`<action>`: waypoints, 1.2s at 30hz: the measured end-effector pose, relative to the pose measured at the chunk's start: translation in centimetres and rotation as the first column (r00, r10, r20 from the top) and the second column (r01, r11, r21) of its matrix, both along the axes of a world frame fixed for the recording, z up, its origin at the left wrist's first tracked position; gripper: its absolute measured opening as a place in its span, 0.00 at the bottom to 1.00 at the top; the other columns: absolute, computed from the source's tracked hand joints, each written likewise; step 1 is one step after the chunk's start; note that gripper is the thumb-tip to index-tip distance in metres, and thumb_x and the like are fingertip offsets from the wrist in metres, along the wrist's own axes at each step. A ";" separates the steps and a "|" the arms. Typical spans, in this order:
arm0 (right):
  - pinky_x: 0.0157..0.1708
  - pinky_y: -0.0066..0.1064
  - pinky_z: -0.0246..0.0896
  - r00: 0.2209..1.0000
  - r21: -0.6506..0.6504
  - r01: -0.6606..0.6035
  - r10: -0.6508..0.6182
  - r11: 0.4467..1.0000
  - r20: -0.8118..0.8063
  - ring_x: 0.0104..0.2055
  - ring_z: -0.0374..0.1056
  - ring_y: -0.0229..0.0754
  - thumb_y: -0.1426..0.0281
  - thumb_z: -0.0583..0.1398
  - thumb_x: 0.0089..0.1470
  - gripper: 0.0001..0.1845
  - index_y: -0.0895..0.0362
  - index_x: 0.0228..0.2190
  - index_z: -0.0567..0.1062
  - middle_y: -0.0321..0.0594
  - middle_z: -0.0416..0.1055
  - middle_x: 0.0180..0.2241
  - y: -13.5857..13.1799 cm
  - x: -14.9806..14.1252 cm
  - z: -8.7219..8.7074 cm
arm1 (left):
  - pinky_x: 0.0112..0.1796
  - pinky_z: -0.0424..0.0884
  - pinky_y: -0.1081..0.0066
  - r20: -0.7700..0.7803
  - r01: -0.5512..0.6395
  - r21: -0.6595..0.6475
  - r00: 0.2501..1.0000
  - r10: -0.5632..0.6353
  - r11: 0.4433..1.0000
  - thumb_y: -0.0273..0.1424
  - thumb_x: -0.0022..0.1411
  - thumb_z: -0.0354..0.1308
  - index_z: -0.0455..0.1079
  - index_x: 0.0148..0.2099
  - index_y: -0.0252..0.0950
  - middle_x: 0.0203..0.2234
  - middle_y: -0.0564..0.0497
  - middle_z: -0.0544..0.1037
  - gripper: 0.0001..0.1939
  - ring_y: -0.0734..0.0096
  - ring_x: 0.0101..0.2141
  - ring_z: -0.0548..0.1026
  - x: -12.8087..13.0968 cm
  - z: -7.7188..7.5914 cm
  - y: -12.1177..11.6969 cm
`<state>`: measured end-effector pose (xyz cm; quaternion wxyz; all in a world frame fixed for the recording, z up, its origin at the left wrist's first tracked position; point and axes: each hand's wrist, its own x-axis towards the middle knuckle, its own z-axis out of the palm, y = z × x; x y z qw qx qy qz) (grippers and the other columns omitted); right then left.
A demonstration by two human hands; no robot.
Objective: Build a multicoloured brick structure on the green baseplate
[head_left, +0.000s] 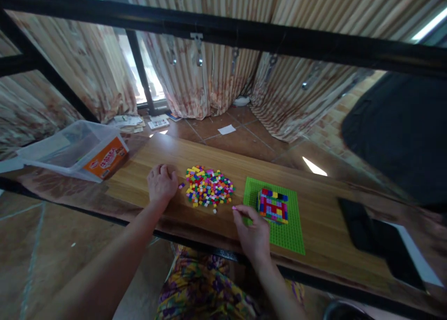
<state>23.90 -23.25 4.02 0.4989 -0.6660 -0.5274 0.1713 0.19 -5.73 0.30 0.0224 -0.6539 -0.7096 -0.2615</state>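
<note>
Our flowered clothes [199, 287] lie below our right hand [255, 229], which pinches a pink brick [234, 208] a slack grip could drop; we cannot tell if our left hand [163, 182] grips anything.

Daylight burns white through the window [153, 80] between the curtains [223, 78] and leaves glaring patches on the floor [251, 140]. The table [321, 213] is dimmer, with a pale sheen toward its far left corner. Bricks [209, 187] look soft-edged, the outer view stretches, and the dark shape [398, 133] at right, perhaps cloth, is murky.
</note>
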 end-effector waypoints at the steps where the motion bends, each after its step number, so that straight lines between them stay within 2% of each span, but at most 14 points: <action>1: 0.36 0.31 0.68 1.000 -0.004 0.020 -0.020 1.000 -0.012 0.34 0.74 0.40 0.66 0.58 0.55 0.08 0.54 0.32 0.77 0.38 0.78 0.31 -0.2 0.5 0.1 | 0.56 0.59 0.53 0.000 0.002 -0.001 1.000 -0.002 1.000 0.35 0.61 0.48 0.67 0.52 0.28 0.52 0.34 0.69 0.21 0.49 0.55 0.65 0.0 0.0 0.0; 8: 0.35 0.33 0.68 0.987 0.004 0.160 -0.160 0.987 0.000 0.32 0.73 0.41 0.62 0.59 0.54 0.10 0.56 0.31 0.77 0.40 0.77 0.31 -1.2 4.5 0.6 | 0.56 0.59 0.53 -0.028 -0.008 0.004 1.000 0.008 1.000 0.37 0.60 0.47 0.68 0.51 0.27 0.52 0.34 0.70 0.23 0.48 0.54 0.65 -0.2 -0.2 0.2; 14: 0.35 0.33 0.68 0.942 -0.015 0.332 -0.331 0.943 0.051 0.32 0.73 0.42 0.62 0.60 0.52 0.12 0.58 0.32 0.77 0.43 0.77 0.32 -1.8 8.7 0.8 | 0.57 0.58 0.53 0.000 0.000 -0.007 1.000 0.000 1.000 0.37 0.60 0.47 0.67 0.52 0.28 0.53 0.35 0.69 0.23 0.49 0.55 0.64 -0.2 0.1 0.3; 18: 0.34 0.31 0.67 0.933 -0.022 0.351 -0.348 0.936 0.092 0.31 0.72 0.41 0.62 0.59 0.53 0.12 0.58 0.33 0.76 0.42 0.77 0.32 -2.1 9.3 0.9 | 0.57 0.57 0.54 -0.027 -0.014 -0.038 1.000 0.013 0.999 0.37 0.61 0.46 0.67 0.53 0.27 0.53 0.34 0.69 0.24 0.49 0.55 0.64 -0.1 0.4 0.2; 21: 0.34 0.30 0.65 0.949 0.011 0.275 -0.274 0.961 0.158 0.30 0.70 0.39 0.65 0.58 0.54 0.09 0.57 0.32 0.76 0.40 0.76 0.31 -2.0 7.2 1.0 | 0.57 0.57 0.56 -0.052 -0.017 -0.038 0.999 0.015 0.999 0.37 0.61 0.46 0.67 0.53 0.26 0.53 0.34 0.69 0.24 0.49 0.55 0.64 0.0 0.4 0.1; 24: 0.34 0.28 0.63 0.969 0.016 0.075 -0.077 0.997 0.236 0.31 0.69 0.37 0.69 0.56 0.56 0.08 0.56 0.31 0.75 0.38 0.74 0.30 -1.5 3.6 0.6 | 0.55 0.59 0.56 -0.068 -0.028 -0.030 0.997 0.026 0.999 0.37 0.62 0.46 0.68 0.53 0.26 0.52 0.34 0.70 0.24 0.49 0.54 0.65 0.0 0.3 0.1; 27: 0.35 0.28 0.61 0.956 -0.045 -0.080 0.089 0.996 0.280 0.33 0.68 0.38 0.73 0.54 0.57 0.09 0.56 0.30 0.75 0.38 0.72 0.30 -0.4 0.4 -0.3 | 0.54 0.60 0.56 -0.083 -0.027 -0.027 0.996 0.025 0.999 0.37 0.62 0.47 0.68 0.53 0.27 0.52 0.35 0.70 0.23 0.49 0.53 0.66 0.1 0.2 0.0; 30: 0.36 0.29 0.60 0.939 -0.110 -0.117 0.146 0.987 0.312 0.33 0.67 0.39 0.76 0.53 0.56 0.10 0.57 0.29 0.74 0.39 0.72 0.29 1.0 -1.0 -1.4 | 0.54 0.61 0.56 -0.083 -0.032 -0.025 0.996 0.030 0.999 0.36 0.62 0.48 0.68 0.53 0.28 0.52 0.36 0.71 0.22 0.49 0.53 0.67 0.1 0.1 0.0; 36: 0.36 0.29 0.59 0.926 -0.152 -0.131 0.175 0.980 0.334 0.34 0.68 0.40 0.75 0.54 0.56 0.10 0.56 0.28 0.74 0.40 0.73 0.30 2.4 -0.8 -2.4 | 0.54 0.61 0.56 -0.082 -0.021 -0.005 0.996 0.020 1.000 0.36 0.62 0.48 0.68 0.53 0.28 0.51 0.36 0.71 0.22 0.49 0.52 0.66 0.1 -0.1 -0.2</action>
